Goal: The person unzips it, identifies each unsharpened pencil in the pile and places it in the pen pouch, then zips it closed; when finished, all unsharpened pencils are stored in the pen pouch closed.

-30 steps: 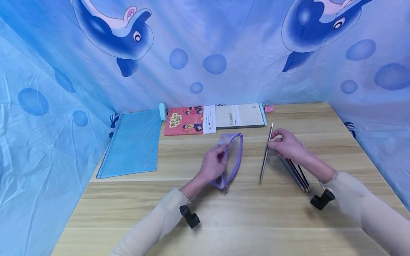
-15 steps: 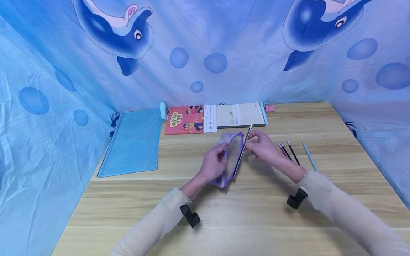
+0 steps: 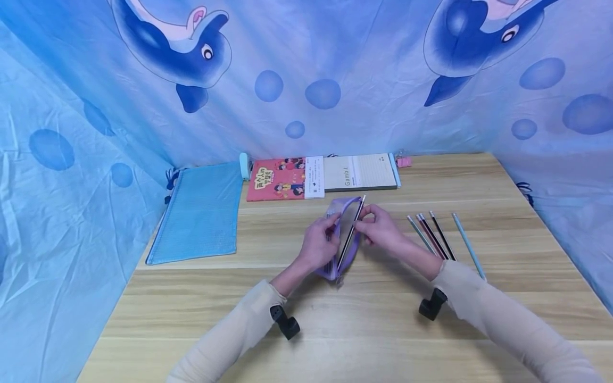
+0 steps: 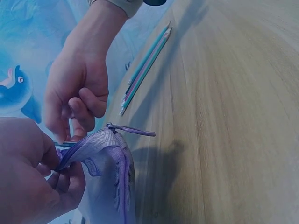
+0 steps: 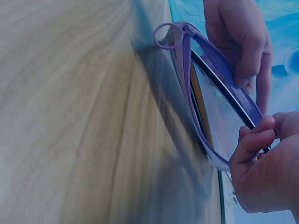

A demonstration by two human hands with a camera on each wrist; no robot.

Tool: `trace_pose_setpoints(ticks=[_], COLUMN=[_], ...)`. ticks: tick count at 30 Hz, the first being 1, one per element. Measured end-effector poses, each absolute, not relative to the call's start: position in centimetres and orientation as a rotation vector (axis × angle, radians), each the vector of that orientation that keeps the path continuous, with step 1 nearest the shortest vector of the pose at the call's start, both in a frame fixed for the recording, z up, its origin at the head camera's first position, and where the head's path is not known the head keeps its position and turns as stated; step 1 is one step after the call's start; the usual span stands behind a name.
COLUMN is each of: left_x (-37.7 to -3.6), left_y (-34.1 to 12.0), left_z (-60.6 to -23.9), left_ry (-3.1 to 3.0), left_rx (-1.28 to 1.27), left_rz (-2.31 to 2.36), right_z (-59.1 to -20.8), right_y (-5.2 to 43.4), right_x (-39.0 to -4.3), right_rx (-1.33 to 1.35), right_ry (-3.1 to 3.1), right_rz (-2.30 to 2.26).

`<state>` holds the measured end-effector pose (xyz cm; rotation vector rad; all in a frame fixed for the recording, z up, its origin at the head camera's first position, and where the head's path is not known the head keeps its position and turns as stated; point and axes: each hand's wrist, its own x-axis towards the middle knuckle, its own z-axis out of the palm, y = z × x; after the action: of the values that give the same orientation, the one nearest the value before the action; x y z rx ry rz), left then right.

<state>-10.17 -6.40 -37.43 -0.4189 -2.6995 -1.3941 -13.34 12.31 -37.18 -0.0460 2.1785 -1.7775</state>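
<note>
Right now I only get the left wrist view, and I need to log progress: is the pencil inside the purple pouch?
Observer: Partly. The right wrist view shows the dark pencil lying between the zipper edges of the purple pouch, with its near end pinched by the right hand.
Operator: Which way does it lie?
Observer: In the head view it runs along the pouch's length, over the open mouth.
Operator: What is at the far edge of the table?
Observer: A red book and a grey notebook lie side by side, with a blue mesh bag to their left.
</note>
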Motion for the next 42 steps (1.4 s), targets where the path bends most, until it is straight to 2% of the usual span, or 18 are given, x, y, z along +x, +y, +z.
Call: trace_pose_setpoints(ticks=[15,28,42], left_x=[-10.3,-10.0,-10.1], left_y=[-5.9,-4.7,-4.8], left_z=[-37.9,-38.8,-38.7], left_ry=[-2.713,-2.759,-2.748], left_rx=[-0.434,-0.516,-0.585], left_rz=[-1.345,-1.174,-1.157], right_z=[-38.0,-39.4,-39.1], right_y=[11.5,12.1,11.4], right_x=[-12.9,-12.8,-13.0], right_rx=[0.019,0.195,0.106], right_ry=[2.178,2.003,2.118], right_rz=[-1.798,-1.827,-1.727])
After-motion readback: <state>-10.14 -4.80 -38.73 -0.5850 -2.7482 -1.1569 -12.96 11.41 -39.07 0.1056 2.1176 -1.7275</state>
